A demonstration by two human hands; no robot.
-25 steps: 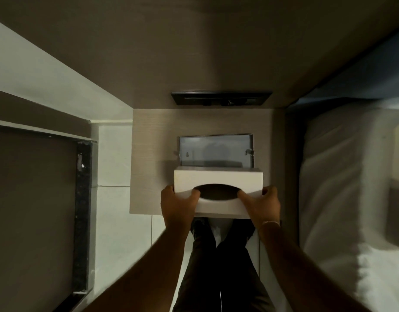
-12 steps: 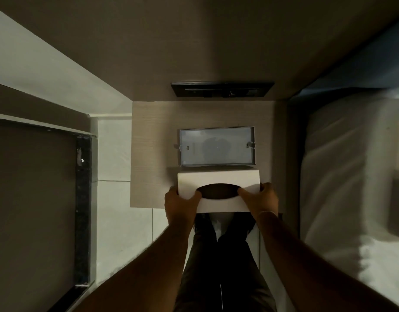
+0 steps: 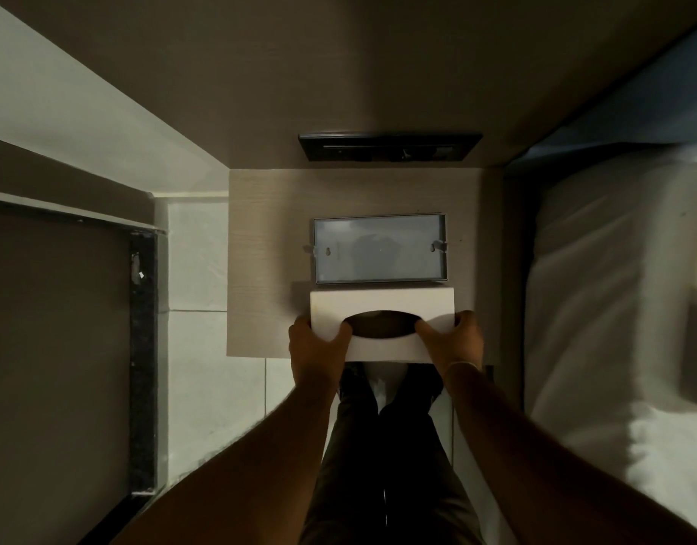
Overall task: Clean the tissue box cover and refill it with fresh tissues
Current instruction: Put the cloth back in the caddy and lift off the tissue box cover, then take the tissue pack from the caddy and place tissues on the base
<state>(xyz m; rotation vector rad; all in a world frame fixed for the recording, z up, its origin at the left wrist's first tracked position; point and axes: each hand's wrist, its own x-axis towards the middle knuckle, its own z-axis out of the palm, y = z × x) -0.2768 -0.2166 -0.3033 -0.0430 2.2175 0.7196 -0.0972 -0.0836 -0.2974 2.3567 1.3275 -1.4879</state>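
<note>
Tabletop (image 3: 260,269) is filling frame centre; the grey base tray (image 3: 379,249) is lying on it, long axis left–right. Tissue box cover (image 3: 382,308) is hanging just below the tray in frame, same axis, its near edge past the tabletop's edge. Left hand (image 3: 315,348) and right hand (image 3: 455,340) are clamping its two ends — fingers (image 3: 425,328) curled at the dark oval slot, both equally near.

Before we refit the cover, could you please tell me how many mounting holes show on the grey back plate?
2: left hole and right hole, on the back plate. Others may be hidden.
</note>
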